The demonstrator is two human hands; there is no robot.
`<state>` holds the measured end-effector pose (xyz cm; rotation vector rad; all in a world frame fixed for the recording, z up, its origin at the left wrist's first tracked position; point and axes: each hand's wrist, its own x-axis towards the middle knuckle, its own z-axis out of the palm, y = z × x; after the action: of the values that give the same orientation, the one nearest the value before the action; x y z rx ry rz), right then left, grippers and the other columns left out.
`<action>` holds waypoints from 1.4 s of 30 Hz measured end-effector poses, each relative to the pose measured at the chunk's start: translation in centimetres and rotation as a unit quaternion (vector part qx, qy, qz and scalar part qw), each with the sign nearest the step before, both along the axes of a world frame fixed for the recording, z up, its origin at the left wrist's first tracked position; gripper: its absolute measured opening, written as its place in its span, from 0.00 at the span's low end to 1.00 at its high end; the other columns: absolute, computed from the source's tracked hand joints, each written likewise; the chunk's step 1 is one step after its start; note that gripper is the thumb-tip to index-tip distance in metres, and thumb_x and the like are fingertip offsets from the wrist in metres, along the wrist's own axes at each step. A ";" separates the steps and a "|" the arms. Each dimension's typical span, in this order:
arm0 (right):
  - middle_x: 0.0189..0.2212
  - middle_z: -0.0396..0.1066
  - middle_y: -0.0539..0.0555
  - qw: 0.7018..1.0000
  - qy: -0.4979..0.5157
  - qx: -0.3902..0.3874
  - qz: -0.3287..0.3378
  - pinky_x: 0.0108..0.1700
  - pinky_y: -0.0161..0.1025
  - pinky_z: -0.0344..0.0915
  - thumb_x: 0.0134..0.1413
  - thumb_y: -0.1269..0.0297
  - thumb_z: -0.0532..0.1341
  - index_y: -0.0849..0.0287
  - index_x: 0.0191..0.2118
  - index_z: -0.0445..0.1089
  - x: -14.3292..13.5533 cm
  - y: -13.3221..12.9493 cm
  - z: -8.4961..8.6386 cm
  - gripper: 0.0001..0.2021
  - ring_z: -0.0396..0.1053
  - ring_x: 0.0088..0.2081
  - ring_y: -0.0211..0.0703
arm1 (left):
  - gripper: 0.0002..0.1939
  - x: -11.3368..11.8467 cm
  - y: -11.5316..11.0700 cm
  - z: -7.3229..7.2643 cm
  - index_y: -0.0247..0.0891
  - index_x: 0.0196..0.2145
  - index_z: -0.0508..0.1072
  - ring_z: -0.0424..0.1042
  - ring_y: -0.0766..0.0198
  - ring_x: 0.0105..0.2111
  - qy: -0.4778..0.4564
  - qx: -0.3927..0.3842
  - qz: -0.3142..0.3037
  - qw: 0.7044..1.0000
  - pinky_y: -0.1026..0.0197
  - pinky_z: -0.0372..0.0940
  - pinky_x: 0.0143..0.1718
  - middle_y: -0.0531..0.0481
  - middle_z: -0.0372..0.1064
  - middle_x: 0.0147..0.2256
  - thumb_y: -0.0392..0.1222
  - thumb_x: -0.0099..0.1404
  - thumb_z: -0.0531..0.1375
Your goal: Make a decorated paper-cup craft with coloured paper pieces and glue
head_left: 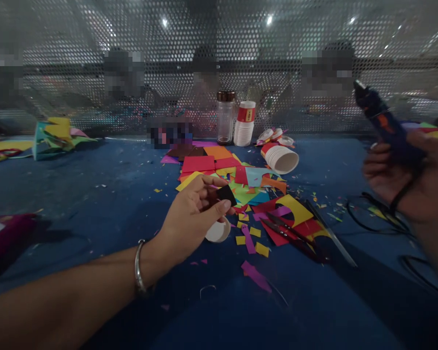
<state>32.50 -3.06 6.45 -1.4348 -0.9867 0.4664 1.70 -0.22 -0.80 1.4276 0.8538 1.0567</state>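
My left hand (193,214) pinches a small black piece of paper (227,195) between thumb and fingers, above the middle of the table. Just beneath that hand sits a white paper cup (219,231), partly hidden by it. Raised at the right, my right hand (416,170) is closed around a dark blue glue gun (390,121) whose tip points up and left; its black cord (405,192) hangs down to the table. Between the hands lie scissors (295,238) with dark handles, on red and yellow paper sheets (295,211).
Coloured paper (199,164) and small scraps cover the middle of the blue table (105,204). A clear bottle (225,119), stacked paper cups (244,124) and a tipped cup stack (282,159) stand or lie behind. A perforated metal screen (241,63) rises at the back.
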 end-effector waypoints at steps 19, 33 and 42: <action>0.17 0.58 0.47 0.964 0.091 -0.120 0.220 0.19 0.32 0.53 0.37 0.53 0.73 0.58 0.21 0.67 -4.5 -1.5 -3.5 0.18 0.55 0.20 0.34 | 0.23 0.0 0.8 -0.4 0.37 0.48 0.69 0.75 0.66 0.33 -0.022 -0.007 0.005 1.000 0.63 0.71 0.34 0.51 0.73 0.37 0.37 0.56 0.69; 0.24 0.79 0.49 0.923 -0.230 -0.115 0.285 0.31 0.45 0.73 0.48 0.45 0.66 0.50 0.26 0.81 -6.4 -2.2 -4.6 0.15 0.74 0.27 0.52 | 0.21 -0.1 0.8 -0.5 0.39 0.47 0.72 0.75 0.62 0.37 0.021 0.015 -0.024 0.999 0.60 0.70 0.39 0.48 0.75 0.38 0.36 0.54 0.66; 0.38 0.82 0.50 0.920 -0.244 -0.120 0.282 0.44 0.53 0.77 0.52 0.45 0.64 0.45 0.42 0.82 -6.3 -2.4 -5.4 0.16 0.79 0.39 0.57 | 0.21 0.2 0.6 -0.5 0.37 0.47 0.72 0.75 0.62 0.38 0.025 0.016 -0.043 0.999 0.60 0.70 0.39 0.47 0.74 0.41 0.35 0.53 0.65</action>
<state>26.17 -5.50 1.05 -1.5065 -1.8232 0.6813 1.87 0.35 -1.30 1.5096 0.8074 0.9758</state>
